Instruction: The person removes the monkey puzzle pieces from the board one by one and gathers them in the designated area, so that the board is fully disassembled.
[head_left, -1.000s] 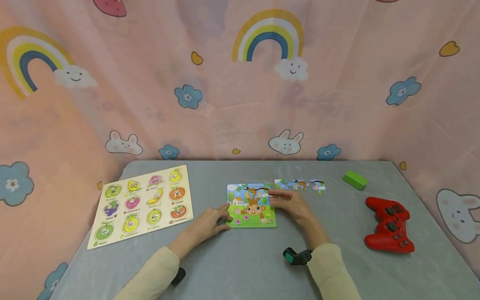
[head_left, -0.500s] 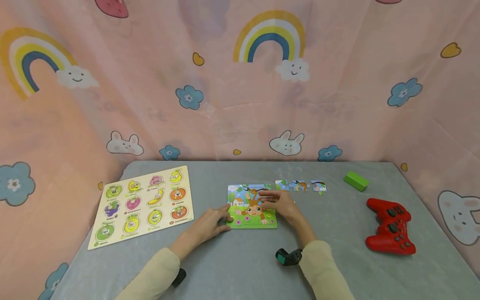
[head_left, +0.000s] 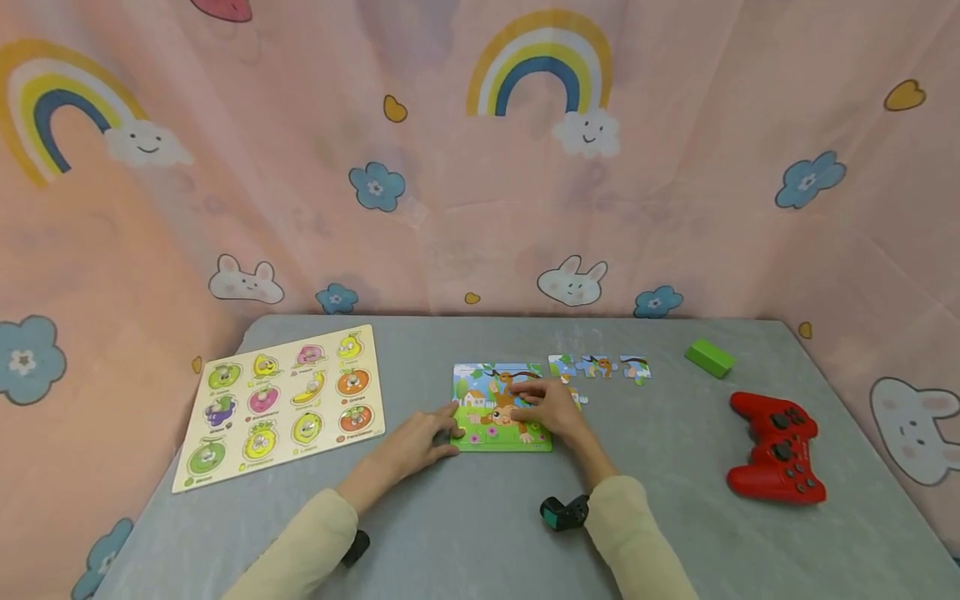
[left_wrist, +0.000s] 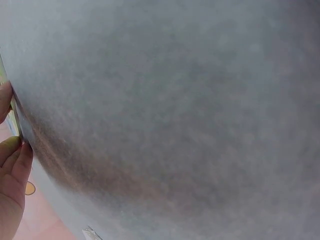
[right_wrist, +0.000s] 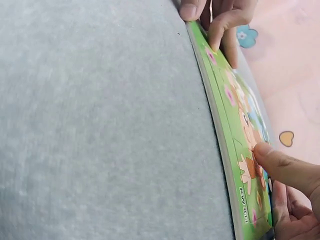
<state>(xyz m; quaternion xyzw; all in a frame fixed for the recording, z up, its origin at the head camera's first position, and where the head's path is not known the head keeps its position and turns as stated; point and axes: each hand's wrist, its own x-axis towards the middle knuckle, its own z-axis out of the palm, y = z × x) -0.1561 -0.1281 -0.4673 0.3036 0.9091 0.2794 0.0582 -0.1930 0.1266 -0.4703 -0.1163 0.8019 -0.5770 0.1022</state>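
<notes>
A monkey jigsaw puzzle (head_left: 480, 433) in a flat tray lies on the grey table. My left hand (head_left: 414, 443) holds its left edge, thumb at the near corner and fingers bent onto the side and top, as the right wrist view shows. Over the puzzle's right half is my right hand (head_left: 553, 410); its thumb (right_wrist: 272, 159) touches the monkey picture, the other fingers reaching to the far side. Thumb and forefinger stand apart, and no lifted piece shows between them. Loose puzzle pieces (head_left: 597, 367) lie in a row behind; another piece (head_left: 582, 399) is partly hidden by the right hand.
A wooden fruit knob puzzle board (head_left: 285, 400) lies on the left of the table. To the right are a green block (head_left: 709, 358) and a red game controller (head_left: 776, 450). A pink patterned curtain (head_left: 465, 208) hangs behind the table.
My right hand has moved left from the puzzle's right edge onto its picture, uncovering part of a loose piece behind it. The left hand stays at the left edge.
</notes>
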